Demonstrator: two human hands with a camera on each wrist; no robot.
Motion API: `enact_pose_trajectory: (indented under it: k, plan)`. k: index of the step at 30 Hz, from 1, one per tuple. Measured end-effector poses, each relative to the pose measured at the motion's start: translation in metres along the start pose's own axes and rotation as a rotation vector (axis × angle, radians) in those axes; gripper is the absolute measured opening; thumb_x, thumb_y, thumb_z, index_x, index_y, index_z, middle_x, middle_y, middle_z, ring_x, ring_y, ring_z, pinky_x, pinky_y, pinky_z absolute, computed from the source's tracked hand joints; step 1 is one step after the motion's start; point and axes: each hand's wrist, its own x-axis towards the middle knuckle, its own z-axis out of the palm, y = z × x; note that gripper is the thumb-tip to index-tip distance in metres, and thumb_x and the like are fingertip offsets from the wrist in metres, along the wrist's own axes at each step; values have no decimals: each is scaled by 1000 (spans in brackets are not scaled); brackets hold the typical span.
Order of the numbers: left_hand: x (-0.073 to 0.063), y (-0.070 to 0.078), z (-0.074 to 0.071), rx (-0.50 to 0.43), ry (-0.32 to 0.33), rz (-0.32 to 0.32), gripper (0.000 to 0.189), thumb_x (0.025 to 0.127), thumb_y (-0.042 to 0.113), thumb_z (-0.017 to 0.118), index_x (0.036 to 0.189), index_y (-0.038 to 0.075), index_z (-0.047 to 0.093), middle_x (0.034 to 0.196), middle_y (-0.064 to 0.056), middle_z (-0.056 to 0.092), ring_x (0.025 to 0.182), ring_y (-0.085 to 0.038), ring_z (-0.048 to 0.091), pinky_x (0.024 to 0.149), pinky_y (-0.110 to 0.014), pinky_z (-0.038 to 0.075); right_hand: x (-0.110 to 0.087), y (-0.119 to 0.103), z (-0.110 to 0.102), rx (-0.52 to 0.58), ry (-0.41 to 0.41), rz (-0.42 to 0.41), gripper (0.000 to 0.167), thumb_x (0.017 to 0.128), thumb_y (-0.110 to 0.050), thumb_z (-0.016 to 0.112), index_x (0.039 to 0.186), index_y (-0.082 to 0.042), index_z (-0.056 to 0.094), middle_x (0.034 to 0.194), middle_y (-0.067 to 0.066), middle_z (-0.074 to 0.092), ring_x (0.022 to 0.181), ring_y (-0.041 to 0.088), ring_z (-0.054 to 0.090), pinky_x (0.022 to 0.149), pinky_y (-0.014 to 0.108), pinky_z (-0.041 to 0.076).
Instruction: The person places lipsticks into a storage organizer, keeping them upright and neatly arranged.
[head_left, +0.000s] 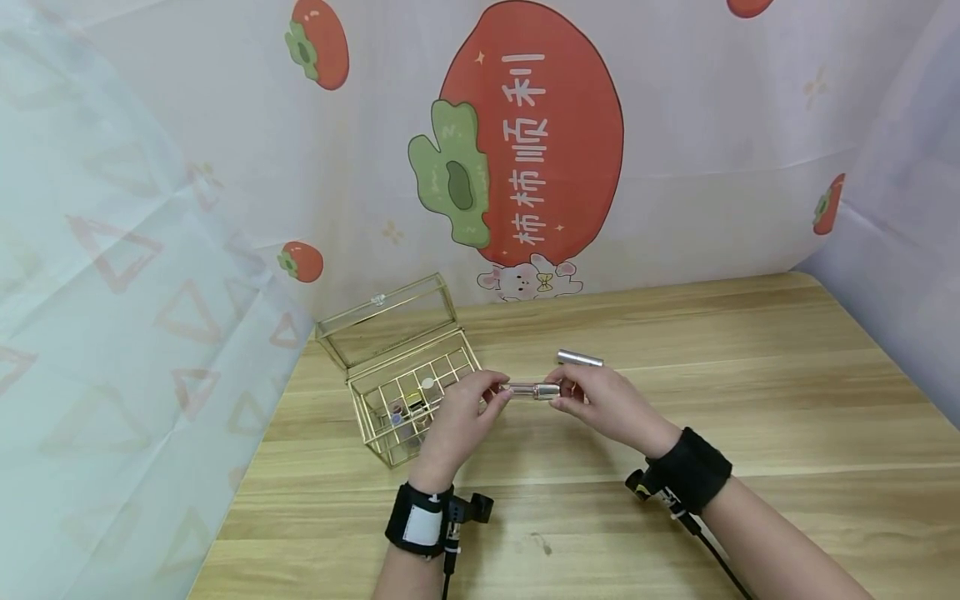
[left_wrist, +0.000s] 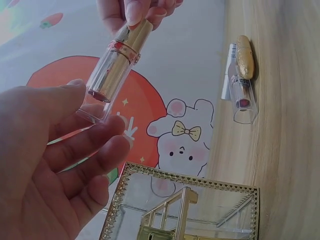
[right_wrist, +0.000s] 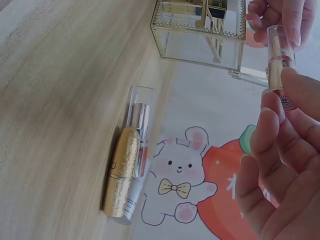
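A lipstick [head_left: 534, 391] with a clear cap and a gold base lies level between the two hands, in front of the chest. My left hand [head_left: 459, 421] pinches the clear cap end between thumb and fingers. The gold base is gripped by my right hand [head_left: 617, 407], and a small label marked 04 shows on its end in the right wrist view. Through the clear cap [left_wrist: 97, 102], a gold inner tube with a dark red tip is visible. Left of the hands stands a gold-framed glass box [head_left: 367, 421], its lid raised.
Wire dividers split the box, and several small cosmetics [head_left: 415, 402] stand in its compartments. Beyond the right hand lie a silver tube [head_left: 579, 358], a glittery gold tube [right_wrist: 121, 170] and another clear-capped lipstick [right_wrist: 141, 112], side by side. A printed cloth [head_left: 675, 208] hangs behind the wooden table [head_left: 750, 367].
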Motion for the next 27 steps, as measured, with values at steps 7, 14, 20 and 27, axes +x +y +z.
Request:
enact_pose_trajectory:
  k: [7,14,20,27]
  plan:
    - [-1,0,0,-23,37,24,25,94,24,65,112,7,67,94,0,69,83,-10,62,65,-18,47,0,1,1,-35,20,-7,22,86,-22,75,106,-15,70,78,-11,61,69,3,50,59,18,42]
    - [0,1,0,-60,96,65,21,92,21,68,108,8,67,93,-1,69,81,-10,62,64,-22,50,1,2,2,-24,5,12,20,85,-24,77,103,-17,71,76,-12,59,67,3,48,56,18,41]
    - [0,1,0,-79,145,128,20,90,18,71,106,6,68,91,-2,69,81,-12,64,66,-30,55,2,0,2,-14,-11,36,19,84,-26,77,100,-20,71,73,-12,57,64,4,47,55,19,38]
    - [0,4,-3,-70,174,147,22,91,19,70,107,5,67,92,-3,69,80,-15,65,67,-29,55,2,1,2,-10,-16,47,16,85,-28,77,99,-22,71,70,-11,54,61,4,45,53,19,36]
